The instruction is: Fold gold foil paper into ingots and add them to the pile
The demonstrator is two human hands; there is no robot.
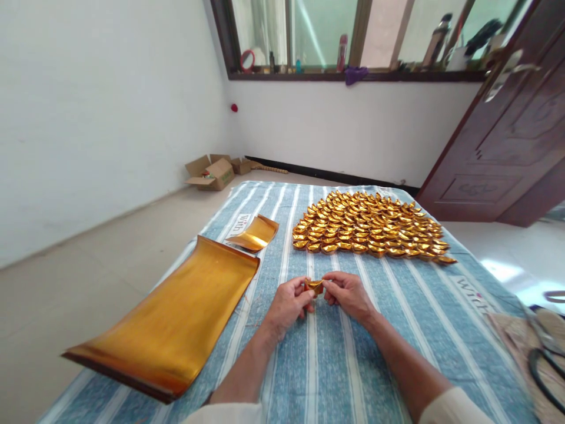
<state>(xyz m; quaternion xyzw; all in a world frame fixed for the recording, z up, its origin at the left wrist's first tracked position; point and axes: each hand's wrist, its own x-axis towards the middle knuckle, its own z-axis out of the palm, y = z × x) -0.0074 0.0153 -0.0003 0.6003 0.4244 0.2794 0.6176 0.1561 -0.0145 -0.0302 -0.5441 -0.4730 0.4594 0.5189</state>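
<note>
My left hand (289,303) and my right hand (348,294) meet over the striped cloth, each pinching one end of a small folded gold paper piece (314,286). Beyond them lies a wide patch of several finished gold paper ingots (368,227), set in close rows. A thick stack of long gold paper sheets (174,315) lies to the left of my hands. A smaller curled gold sheet (256,234) rests beyond that stack.
The blue-and-white striped cloth (335,365) covers the table. Scissors (545,359) lie at the right edge. Open cardboard boxes (212,172) sit on the floor by the far wall. A brown door (507,135) stands open at the right.
</note>
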